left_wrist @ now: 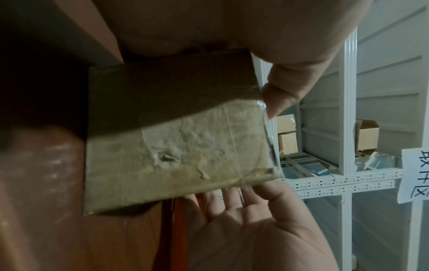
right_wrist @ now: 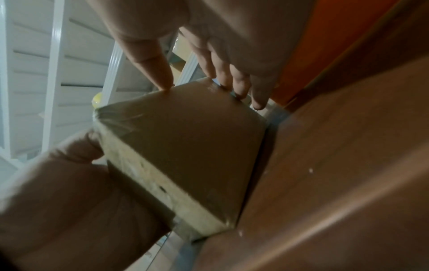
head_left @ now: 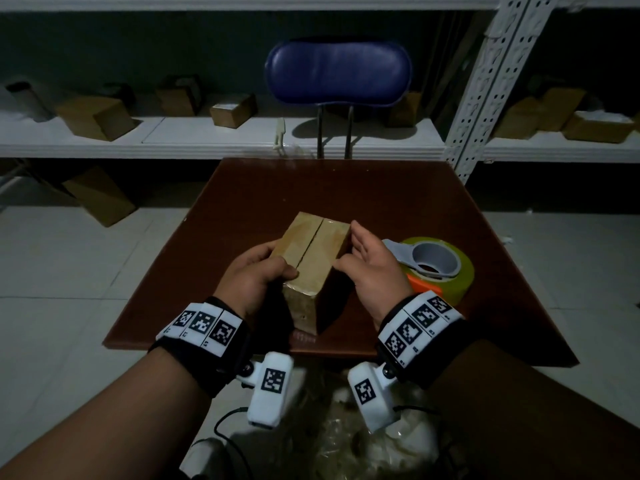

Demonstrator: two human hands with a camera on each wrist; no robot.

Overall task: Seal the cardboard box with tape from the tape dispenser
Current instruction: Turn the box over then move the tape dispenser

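The box [head_left: 313, 249] stood on the worktop [head_left: 346, 188], near its front edge and a little left of centre. Its two top flaps were folded down, and a dark seam ran between them from the near end to the far end, canted slightly to the right as it receded. That seam marked the long axis of the top face. No fresh strip was seen across it; old clear tape showed on the end face in the left wrist view.

The left hand [head_left: 254, 271] gripped the near left corner of the box, thumb on the top flap and fingers [head_left: 263, 252] curled round the left side. The right hand [head_left: 372, 263] lay against the right side with its fingers [head_left: 360, 237] straight and slightly apart, the thumb tip touching the top right edge. It pressed rather than clasped.

The tape dispenser [head_left: 434, 268], a yellowish roll in a grey and orange holder, lay flat on the worktop just beside the right hand, to the right of the box and touching neither. It was well apart from the left hand, with the box between them.

Judgement: the right hand was the nearer and the natural one to take the dispenser, by a short move to the right, while the left steadied the box. Tape would best run along the seam from near to far. The flaps might spring up if the left thumb lifted.
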